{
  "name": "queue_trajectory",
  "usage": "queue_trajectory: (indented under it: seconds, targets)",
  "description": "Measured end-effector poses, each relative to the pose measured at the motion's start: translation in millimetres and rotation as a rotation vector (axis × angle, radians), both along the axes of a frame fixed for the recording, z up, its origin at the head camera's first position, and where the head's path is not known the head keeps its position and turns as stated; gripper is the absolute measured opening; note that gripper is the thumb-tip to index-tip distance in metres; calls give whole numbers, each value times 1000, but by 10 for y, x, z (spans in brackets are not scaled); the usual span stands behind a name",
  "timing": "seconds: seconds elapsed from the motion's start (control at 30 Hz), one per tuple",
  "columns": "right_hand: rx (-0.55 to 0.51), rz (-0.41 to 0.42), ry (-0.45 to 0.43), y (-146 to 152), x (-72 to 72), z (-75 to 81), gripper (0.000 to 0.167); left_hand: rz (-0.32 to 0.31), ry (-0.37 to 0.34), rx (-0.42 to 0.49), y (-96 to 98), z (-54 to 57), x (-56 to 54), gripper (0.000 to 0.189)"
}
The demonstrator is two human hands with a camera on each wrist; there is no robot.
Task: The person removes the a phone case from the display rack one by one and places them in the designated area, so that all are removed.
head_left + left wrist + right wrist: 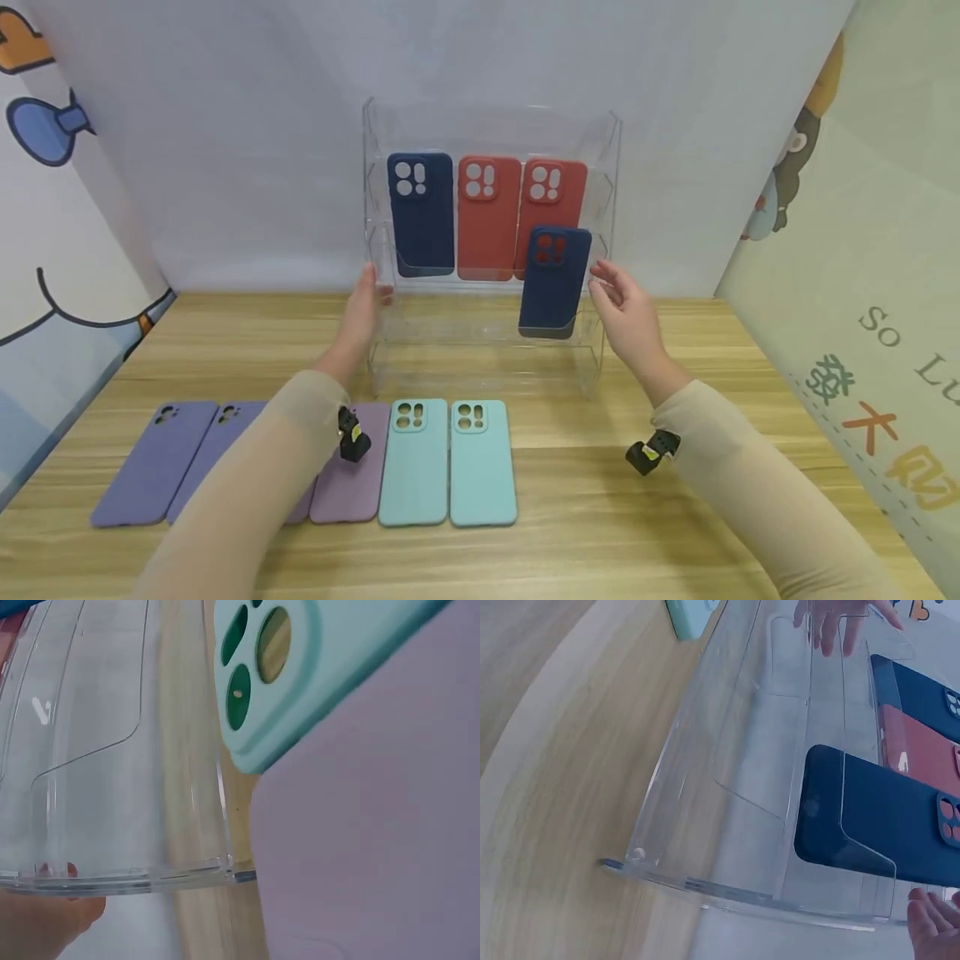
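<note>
Case (553, 292), lower dark blue — standing in clear rack (487, 358), just left of right grip (624, 307), released; left grip (363, 307) — likewise released — beside rack's left side.

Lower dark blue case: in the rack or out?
In: the lower dark blue case shows its bottom end through the front of the clear rack.

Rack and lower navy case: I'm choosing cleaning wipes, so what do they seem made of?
Rack: clear, glossy, probably acrylic; the table shows through and its edges catch light. Lower navy case: smooth, matte, perhaps silicone or soft plastic; its colour looks even, without sharp glints.
</note>
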State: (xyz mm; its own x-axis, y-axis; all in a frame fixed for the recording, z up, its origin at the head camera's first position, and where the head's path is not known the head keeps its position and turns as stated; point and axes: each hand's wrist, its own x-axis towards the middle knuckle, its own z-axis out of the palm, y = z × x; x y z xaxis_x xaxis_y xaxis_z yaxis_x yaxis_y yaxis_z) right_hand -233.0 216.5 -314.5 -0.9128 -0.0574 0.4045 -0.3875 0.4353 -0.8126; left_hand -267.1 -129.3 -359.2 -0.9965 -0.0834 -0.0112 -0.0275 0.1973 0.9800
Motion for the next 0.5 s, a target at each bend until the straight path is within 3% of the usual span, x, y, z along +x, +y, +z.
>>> queue_trajectory:
  seconds: [0.23,0.5]
  targets:
    - [181,-60,-63,-139,-42,39,47,76,53,-31,41,-39,36,72]
    - [206,-110,-49,-185,-113,25,39,119,60,-34,33,-66,49,76]
